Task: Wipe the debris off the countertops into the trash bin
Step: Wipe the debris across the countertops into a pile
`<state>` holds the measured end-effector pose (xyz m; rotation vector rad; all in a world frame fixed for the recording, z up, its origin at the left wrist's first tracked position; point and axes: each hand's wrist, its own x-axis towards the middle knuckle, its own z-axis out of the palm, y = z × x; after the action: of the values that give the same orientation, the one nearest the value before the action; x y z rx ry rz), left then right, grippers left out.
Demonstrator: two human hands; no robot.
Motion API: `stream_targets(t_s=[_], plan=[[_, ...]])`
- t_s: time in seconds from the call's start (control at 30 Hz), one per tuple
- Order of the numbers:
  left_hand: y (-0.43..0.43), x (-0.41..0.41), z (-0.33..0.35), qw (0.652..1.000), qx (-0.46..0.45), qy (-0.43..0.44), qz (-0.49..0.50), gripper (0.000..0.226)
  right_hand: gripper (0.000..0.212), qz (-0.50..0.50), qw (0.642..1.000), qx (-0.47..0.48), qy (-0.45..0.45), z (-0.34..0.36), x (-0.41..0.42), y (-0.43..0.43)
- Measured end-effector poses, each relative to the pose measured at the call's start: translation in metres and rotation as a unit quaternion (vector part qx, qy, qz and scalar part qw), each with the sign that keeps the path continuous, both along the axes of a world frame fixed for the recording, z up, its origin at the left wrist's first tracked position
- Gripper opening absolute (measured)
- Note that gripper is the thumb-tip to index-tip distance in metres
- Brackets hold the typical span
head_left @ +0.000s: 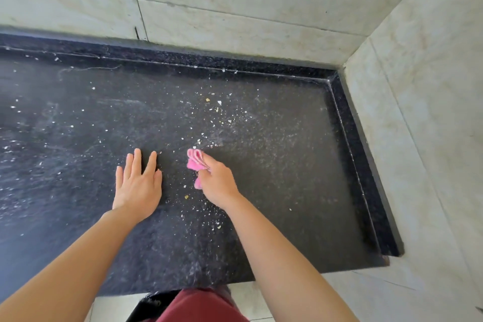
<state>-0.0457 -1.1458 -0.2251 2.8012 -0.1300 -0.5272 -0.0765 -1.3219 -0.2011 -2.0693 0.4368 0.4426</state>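
Pink folded cloth (195,162) sits bunched in the closed fingers of the right hand (218,183), pressed to the black speckled stone countertop (287,165) mid-surface. Left hand (138,183) lies flat, fingers spread. Wiping looks underway; next, sweep the scattered white and yellow crumbs (217,110) toward the front edge. No bin shows.

A dark speckled stone counter (287,191) fills the middle of the frame, strewn with small white and yellowish crumbs of debris (214,110), thickest at centre. A crumpled pink cloth (195,161) lies pressed against it near centre.
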Motion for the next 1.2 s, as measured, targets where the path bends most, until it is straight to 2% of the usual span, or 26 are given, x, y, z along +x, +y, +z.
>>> stream_targets(t_s=[0.07,0.2,0.3,0.4,0.47,0.57,0.73,0.83,0.9,0.97,1.1,1.2], plan=[[0.012,-0.012,0.004,1.0,-0.01,-0.013,0.022,0.054,0.044,-0.031,0.999,0.011,-0.019,0.01,-0.012,-0.019],[0.044,-0.035,0.004,0.997,-0.006,-0.047,0.067,0.056,0.041,-0.142,0.985,-0.085,-0.049,0.023,-0.059,-0.107],[0.068,-0.04,0.0,0.997,0.034,-0.034,0.056,0.055,0.045,-0.214,0.963,-0.162,0.02,0.023,-0.103,-0.174],[0.08,-0.039,-0.004,0.997,0.079,-0.016,0.009,0.054,0.053,-0.26,0.94,-0.194,0.103,0.018,-0.138,-0.198],[0.081,-0.036,-0.005,0.996,0.091,-0.015,-0.009,0.054,0.057,-0.27,0.945,-0.162,0.09,0.013,-0.143,-0.174],[0.081,-0.035,-0.006,0.995,0.096,-0.024,-0.025,0.054,0.051,-0.236,0.964,-0.12,0.027,-0.002,-0.128,-0.1],[0.091,-0.029,-0.004,0.992,0.104,-0.014,-0.065,0.054,0.043,-0.142,0.981,-0.134,0.014,-0.014,-0.088,0.03],[0.1,-0.025,-0.001,0.986,0.123,-0.026,-0.107,0.053,0.049,-0.098,0.995,-0.024,0.018,-0.005,-0.072,0.069],[0.105,-0.023,0.003,0.984,0.128,-0.023,-0.124,0.053,0.047,-0.099,0.995,0.032,0.005,0.007,-0.068,0.076],[0.112,-0.022,0.004,0.982,0.121,-0.025,-0.141,0.053,0.041,-0.121,0.992,0.026,-0.016,0.018,-0.073,0.066],[0.122,-0.019,0.0,0.98,0.109,-0.021,-0.167,0.054,0.042,-0.266,0.963,-0.055,-0.006,0.026,-0.109,0.005],[0.123,-0.018,-0.001,0.983,0.085,-0.015,-0.164,0.053,0.044,-0.335,0.929,-0.143,0.069,0.031,-0.149,-0.039]])
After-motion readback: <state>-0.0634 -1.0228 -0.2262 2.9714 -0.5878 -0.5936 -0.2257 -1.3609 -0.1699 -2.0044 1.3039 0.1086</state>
